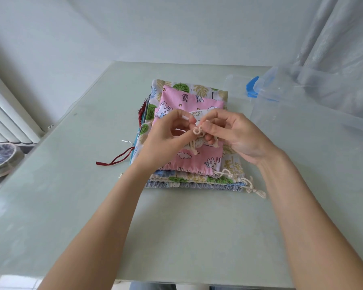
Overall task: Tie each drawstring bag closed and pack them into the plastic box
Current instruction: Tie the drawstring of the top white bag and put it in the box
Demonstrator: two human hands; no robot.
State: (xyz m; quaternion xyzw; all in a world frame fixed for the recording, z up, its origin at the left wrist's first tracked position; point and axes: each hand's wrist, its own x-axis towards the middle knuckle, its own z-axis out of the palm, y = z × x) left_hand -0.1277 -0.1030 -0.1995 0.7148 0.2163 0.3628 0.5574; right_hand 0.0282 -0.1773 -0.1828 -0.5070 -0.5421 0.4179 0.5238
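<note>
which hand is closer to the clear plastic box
Right. The right hand works the cream drawstring just left of the plastic box; the left hand pinches it farther left.

Bags (194, 130) left of box (314, 126)

A single head-worn wide-angle view looks forward and down from the person's near side of the table (92, 206), close above it; both forearms enter from 6 o'clock, the far wall lies at 12 o'clock.

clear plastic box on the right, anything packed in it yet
Looks empty: nothing coloured shows through the clear plastic box, and the patterned drawstring bags lie stacked on the table.
</note>
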